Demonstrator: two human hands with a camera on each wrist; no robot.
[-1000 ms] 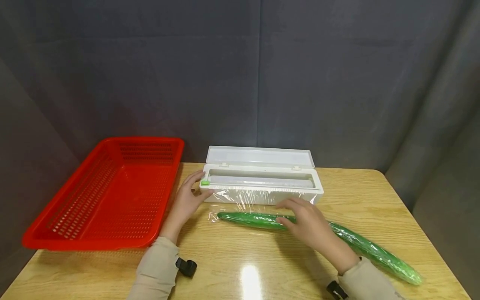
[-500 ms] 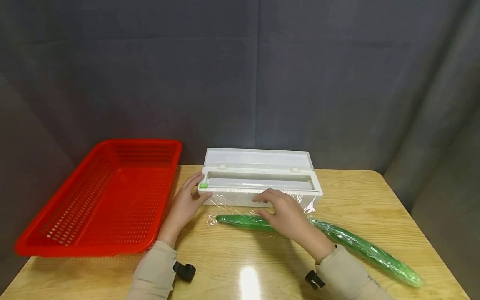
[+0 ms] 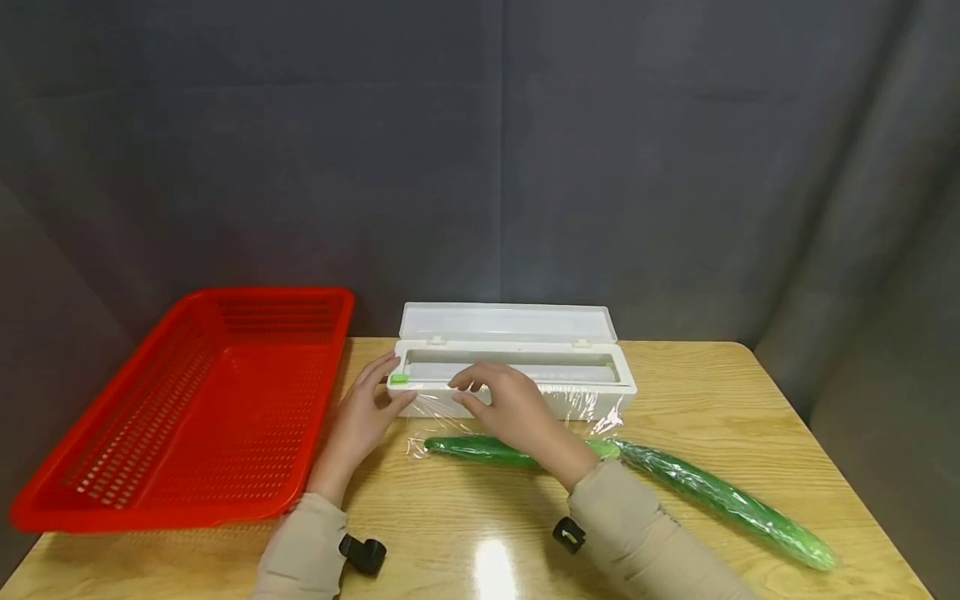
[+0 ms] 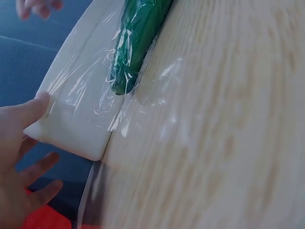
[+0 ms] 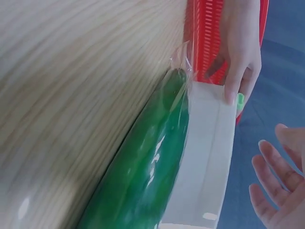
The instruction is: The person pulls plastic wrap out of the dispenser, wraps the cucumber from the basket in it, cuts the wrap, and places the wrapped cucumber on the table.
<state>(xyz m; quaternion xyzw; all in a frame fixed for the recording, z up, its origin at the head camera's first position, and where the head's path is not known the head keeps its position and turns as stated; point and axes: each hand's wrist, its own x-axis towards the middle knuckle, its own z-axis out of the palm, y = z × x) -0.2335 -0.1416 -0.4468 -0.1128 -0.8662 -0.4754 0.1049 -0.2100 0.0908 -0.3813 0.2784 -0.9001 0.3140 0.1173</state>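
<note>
In the head view, a white cling film dispenser (image 3: 510,404) lies with its lid raised and the film roll visible inside. My left hand (image 3: 363,421) grips its left end, thumb on the front and fingers round the side. Clear film (image 4: 76,86) hangs from its front edge over a cucumber (image 3: 480,450) lying before it. Above the front edge, left of the middle, is my right hand (image 3: 513,410), fingers loosely bent and holding nothing. A green slider (image 3: 400,378) sits close to my left fingers. My right forearm hides part of the cucumber.
A second cucumber (image 3: 720,492), wrapped in film, lies slantwise at the right of the wooden table (image 3: 420,533). The red plastic basket (image 3: 225,433) stands at the left, close to my left forearm. Behind the table hangs a dark grey curtain (image 3: 480,150).
My right hand has travelled left along the dispenser's front edge, from its right part toward the green slider. The left hand keeps its place. The whole head view has shifted slightly.
</note>
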